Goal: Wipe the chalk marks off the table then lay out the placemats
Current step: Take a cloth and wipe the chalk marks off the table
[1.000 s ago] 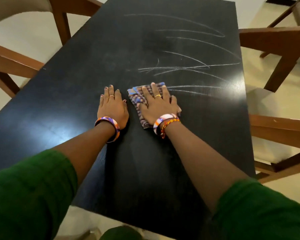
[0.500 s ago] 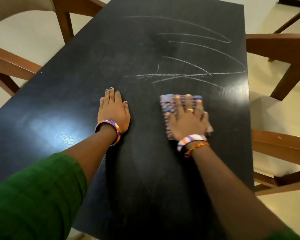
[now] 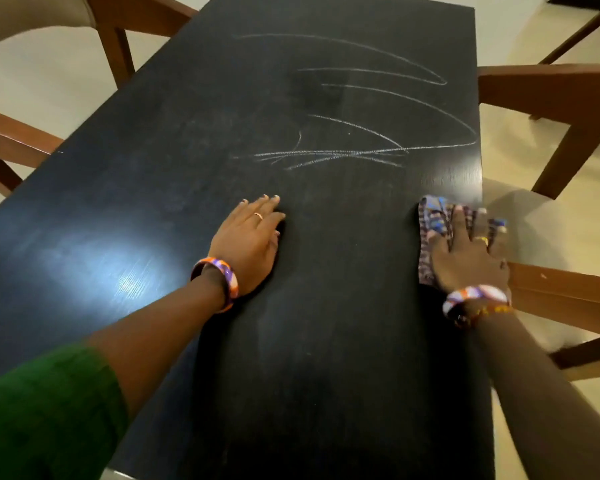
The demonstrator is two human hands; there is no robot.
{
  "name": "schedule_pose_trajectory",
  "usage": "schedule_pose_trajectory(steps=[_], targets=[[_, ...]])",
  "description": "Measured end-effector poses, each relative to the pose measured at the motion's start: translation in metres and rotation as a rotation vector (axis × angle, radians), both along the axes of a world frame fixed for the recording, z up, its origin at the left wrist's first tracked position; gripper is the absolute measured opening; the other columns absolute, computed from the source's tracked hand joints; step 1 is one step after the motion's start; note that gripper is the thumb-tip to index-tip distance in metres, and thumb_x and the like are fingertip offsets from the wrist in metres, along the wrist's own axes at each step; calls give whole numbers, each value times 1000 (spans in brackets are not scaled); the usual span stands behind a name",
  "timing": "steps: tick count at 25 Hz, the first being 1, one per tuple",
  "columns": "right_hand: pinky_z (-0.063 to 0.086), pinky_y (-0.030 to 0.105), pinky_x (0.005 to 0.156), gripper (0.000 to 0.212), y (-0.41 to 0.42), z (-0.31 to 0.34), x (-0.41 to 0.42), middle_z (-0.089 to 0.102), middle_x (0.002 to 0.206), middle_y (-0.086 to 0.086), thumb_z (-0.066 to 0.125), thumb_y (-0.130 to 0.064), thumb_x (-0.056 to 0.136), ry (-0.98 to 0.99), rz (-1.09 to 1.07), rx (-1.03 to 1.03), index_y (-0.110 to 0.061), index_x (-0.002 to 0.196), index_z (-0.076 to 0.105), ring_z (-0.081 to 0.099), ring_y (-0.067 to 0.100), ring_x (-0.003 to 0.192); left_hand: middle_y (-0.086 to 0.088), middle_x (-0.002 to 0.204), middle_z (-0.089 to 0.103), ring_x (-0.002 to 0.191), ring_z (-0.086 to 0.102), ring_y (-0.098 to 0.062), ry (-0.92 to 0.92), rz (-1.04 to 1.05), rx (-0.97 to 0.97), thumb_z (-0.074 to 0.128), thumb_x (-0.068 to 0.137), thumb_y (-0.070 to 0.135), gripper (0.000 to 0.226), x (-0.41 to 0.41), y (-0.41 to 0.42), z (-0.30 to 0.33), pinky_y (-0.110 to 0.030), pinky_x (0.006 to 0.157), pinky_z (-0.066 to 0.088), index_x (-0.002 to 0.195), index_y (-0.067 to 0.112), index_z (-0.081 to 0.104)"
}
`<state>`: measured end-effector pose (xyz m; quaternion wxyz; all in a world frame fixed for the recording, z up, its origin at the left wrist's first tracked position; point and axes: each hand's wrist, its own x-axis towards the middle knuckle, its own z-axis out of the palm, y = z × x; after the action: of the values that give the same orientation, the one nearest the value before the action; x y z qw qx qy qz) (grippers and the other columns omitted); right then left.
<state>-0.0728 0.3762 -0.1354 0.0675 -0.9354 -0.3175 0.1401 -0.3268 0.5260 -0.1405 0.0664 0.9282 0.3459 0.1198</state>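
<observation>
Cloth (image 3: 430, 230) under the flat, spread right hand (image 3: 470, 258) had swept from mid-table to the right edge of the table (image 3: 153, 174), clearing the nearest strokes. Left hand (image 3: 248, 242) stayed flat, holding nothing. Chalk marks (image 3: 343, 147) remained farther up; no placemats visible yet.

We find a domestic dining area. A long dark table (image 3: 187, 168) with a wood-grain top fills the view, and brown wooden chairs (image 3: 551, 98) stand on both sides of it: one just beside the right hand (image 3: 468, 258) where it presses a cloth (image 3: 430, 216) at the table's edge, others farther off, left and right. At least one chair has a pale padded seat. The floor (image 3: 534, 220) is smooth and cream-coloured. Chalk marks (image 3: 343, 147) lie on the tabletop beyond the hand.
</observation>
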Motion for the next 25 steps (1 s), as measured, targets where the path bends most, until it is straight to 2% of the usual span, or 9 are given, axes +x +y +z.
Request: schedule_pose_trajectory(steps=[2, 4, 7, 9, 12, 15, 19, 22, 25], targets=[[5, 52, 115, 60, -31, -3, -48, -10, 159, -3, 20, -52, 96, -54, 0, -13, -34, 149, -3, -8, 31, 145, -17, 125, 62, 117, 59, -32, 28, -147, 17, 37, 84, 19, 41, 33, -14, -1, -46, 101, 40, 106, 2, 67], [5, 51, 116, 60, -27, 3, -59, -9, 159, -3, 23, -50, 96, -104, 30, -32, -34, 149, -2, -7, 30, 146, -14, 140, 49, 132, 44, -27, 46, -249, -88, 39, 92, 16, 38, 77, -23, 6, -36, 112, 28, 122, 3, 58], [5, 54, 115, 59, 31, 1, 8, -7, 159, -4, 24, -49, 97, -99, 37, 45, -33, 149, 3, -8, 30, 146, -7, 152, 31, 143, 23, -19, 36, -210, -171, 35, 97, 16, 43, 132, -20, 10, -24, 116, 12, 138, 7, 40], [10, 58, 113, 59, 75, 2, 58, -5, 159, -3, 24, -49, 97, -20, -33, 91, -32, 150, 6, -7, 32, 145, -3, 153, 30, 143, 22, -17, 25, -155, -180, 34, 98, 19, 43, 147, -15, 6, -23, 116, 15, 140, 11, 38], [15, 57, 114, 61, 98, -8, 89, -2, 160, 1, 24, -50, 96, -3, -54, 107, -28, 150, 7, -2, 35, 145, 0, 152, 32, 143, 24, -15, 8, -150, -202, 35, 97, 20, 42, 147, -14, 3, -23, 114, 19, 139, 14, 40], [13, 52, 117, 63, 48, -10, 48, 1, 160, 4, 27, -49, 95, -75, -12, 121, -26, 150, 8, 2, 35, 145, 0, 151, 34, 142, 25, -15, -5, -155, -201, 37, 97, 20, 42, 146, -15, 3, -23, 114, 20, 137, 14, 42], [16, 49, 114, 62, -16, 1, -29, -5, 159, -2, 31, -49, 95, -121, -1, 105, -32, 149, 6, -5, 32, 145, 1, 151, 35, 142, 25, -14, 4, -145, -221, 37, 97, 19, 41, 146, -16, 4, -21, 112, 20, 137, 14, 43], [9, 48, 116, 60, 36, -5, 32, 0, 160, 1, 31, -48, 96, -140, 38, 133, -30, 149, 12, -4, 34, 145, 2, 151, 34, 142, 24, -12, 4, -141, -212, 37, 97, 19, 41, 146, -17, 6, -19, 112, 19, 137, 14, 43], [15, 49, 115, 60, 101, -7, 103, 4, 159, 3, 31, -48, 95, -55, 12, 171, -28, 149, 17, 4, 36, 144, 2, 150, 35, 142, 25, -13, 13, -141, -198, 37, 97, 19, 41, 146, -16, 6, -20, 112, 19, 137, 14, 43]])
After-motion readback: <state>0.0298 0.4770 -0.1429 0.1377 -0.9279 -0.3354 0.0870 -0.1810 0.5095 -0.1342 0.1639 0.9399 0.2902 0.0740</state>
